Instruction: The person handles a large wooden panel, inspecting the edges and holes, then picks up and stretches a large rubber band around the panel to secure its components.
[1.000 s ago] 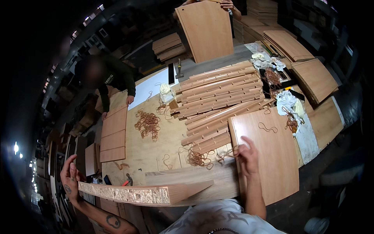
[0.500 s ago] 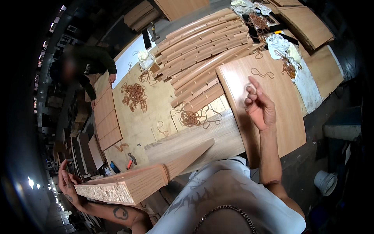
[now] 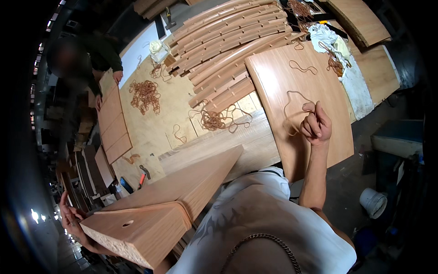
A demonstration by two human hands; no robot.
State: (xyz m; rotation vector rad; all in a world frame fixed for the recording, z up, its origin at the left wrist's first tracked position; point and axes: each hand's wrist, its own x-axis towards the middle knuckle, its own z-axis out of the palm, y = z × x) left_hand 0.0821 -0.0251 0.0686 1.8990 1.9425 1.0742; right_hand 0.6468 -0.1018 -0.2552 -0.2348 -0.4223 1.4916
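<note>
A thick wooden panel (image 3: 164, 192) with a raw chipboard edge is tilted up at the lower left, near my torso. A tan rubber band (image 3: 185, 212) runs around it, close to an oval hole in its edge face. My left hand (image 3: 73, 221) supports the panel's outer left end, one finger pointing up; the panel hides part of the hand. Over a wide wooden board at the right, my right hand (image 3: 316, 123) is closed, fingers curled. From them a thin brown rubber band (image 3: 286, 109) hangs in an open loop.
Slotted wooden strips (image 3: 228, 36) are stacked at the table's far side. Rubber bands lie in piles (image 3: 145, 97). One loose band (image 3: 302, 68) rests on the wide board (image 3: 328, 146). A hammer (image 3: 143, 173) lies at left. Another person's hand (image 3: 117, 76) touches panels. A white bucket (image 3: 373, 203) stands right.
The panel has tipped, showing its banded edge face and hole. My right hand has moved down and right; its fingers have curled, and a rubber band loop now trails from them. The view has shifted.
</note>
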